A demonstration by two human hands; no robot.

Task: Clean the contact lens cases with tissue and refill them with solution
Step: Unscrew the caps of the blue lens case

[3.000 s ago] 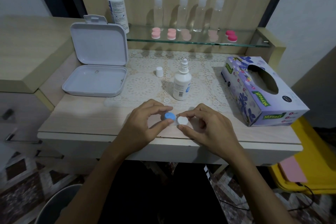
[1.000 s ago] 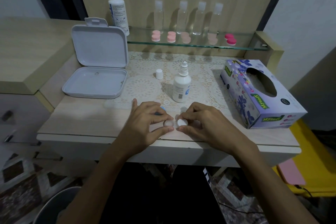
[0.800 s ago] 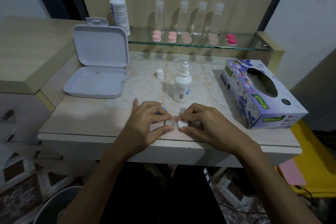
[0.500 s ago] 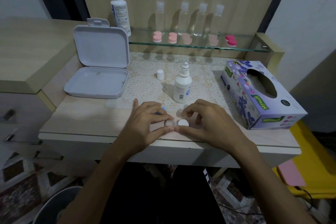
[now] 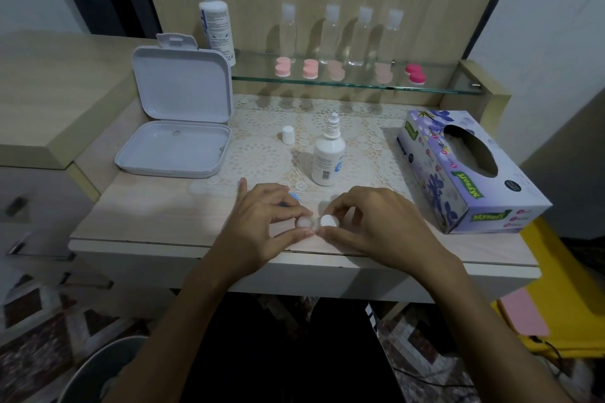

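Hands meet at the front edge of the pale wooden desk (image 5: 137, 206): left hand (image 5: 262, 222) pinches the small clear contact lens case (image 5: 306, 222), right hand (image 5: 379, 222) pinches its white round cap (image 5: 328, 220). Behind stands the uncapped white solution bottle (image 5: 328, 157).

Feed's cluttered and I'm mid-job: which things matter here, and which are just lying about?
In use: lens case held by both hands, small solution bottle, its cap, tissue box.
Lying about: open white box, large bottle, pink cases on the shelf.
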